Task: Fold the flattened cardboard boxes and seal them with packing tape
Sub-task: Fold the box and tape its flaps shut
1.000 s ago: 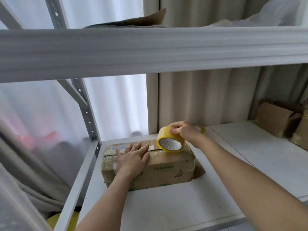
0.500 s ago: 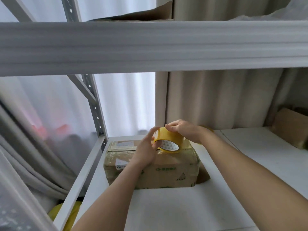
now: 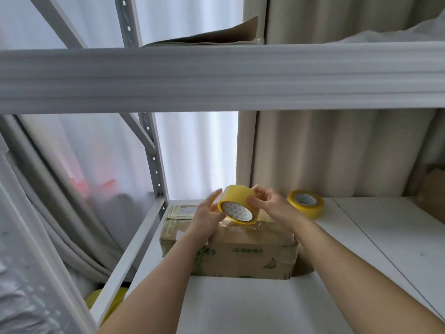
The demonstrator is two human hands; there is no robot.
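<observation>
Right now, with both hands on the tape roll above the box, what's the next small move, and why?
Probably find and peel the tape's free end. Both the left hand and right hand hold the tape roll just above the cardboard box, and no loose strip visibly runs from roll to box.

Green print on the cardboard box [image 3: 243, 256] is too blurred to read.
</observation>
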